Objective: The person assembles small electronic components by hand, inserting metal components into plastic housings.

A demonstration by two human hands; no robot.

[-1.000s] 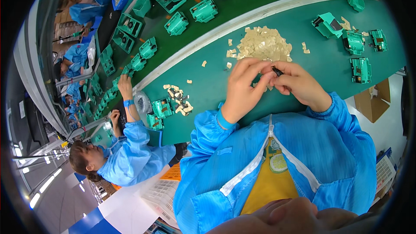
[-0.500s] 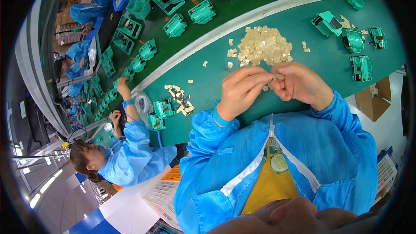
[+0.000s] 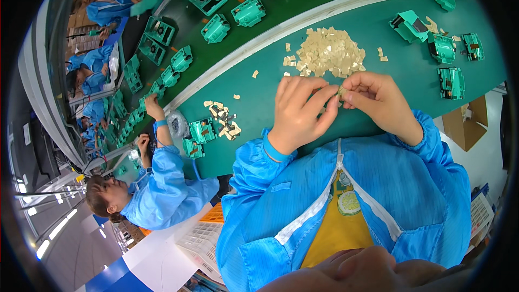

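My left hand [image 3: 304, 109] and my right hand [image 3: 383, 100] meet over the near side of the green table, fingertips pinched together. Between them they hold a small cream piece [image 3: 341, 91], mostly covered by the fingers. Just beyond the hands lies a heap of flat cream pieces [image 3: 331, 51], with a few strays around it. To the left is a smaller pile of cream and black pieces [image 3: 223, 120], beside two green plastic housings [image 3: 202, 131].
Several green housings [image 3: 443, 48] stand at the table's right end. A pale rail [image 3: 238, 57] separates the table from a green conveyor carrying more housings [image 3: 249, 12]. At left, a co-worker in blue [image 3: 167, 189] reaches toward the belt. An open cardboard box [image 3: 467, 124] sits at right.
My fingers have shifted around the small piece, turning it so less shows. Housings on the conveyor have moved slightly left. At the upper left, another person's hand has moved down and left.
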